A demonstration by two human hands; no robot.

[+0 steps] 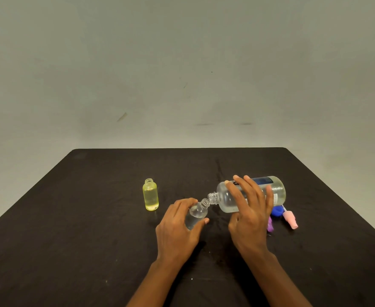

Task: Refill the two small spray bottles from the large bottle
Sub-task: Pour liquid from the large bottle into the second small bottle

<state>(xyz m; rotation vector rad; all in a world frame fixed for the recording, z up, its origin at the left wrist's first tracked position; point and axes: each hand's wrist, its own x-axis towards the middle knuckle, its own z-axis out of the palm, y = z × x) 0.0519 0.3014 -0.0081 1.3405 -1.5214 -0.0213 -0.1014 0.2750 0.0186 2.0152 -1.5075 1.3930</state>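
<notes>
Left hand grips small clear plastic bottle; right hand grips large clear plastic bottle mid-body, likely heavy, slick.

place: bare indoor tabletop setup, kind of room cannot be told | table: dark, cloth-like top, rounded far corners | wall: plain grey-green, directly behind the table | scuff marks: on the wall, above the table's far edge

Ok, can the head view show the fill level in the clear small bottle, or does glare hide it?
Head view: even light, no strong glare; clear small bottle slightly soft and partly covered by left hand, level unreadable.
</notes>
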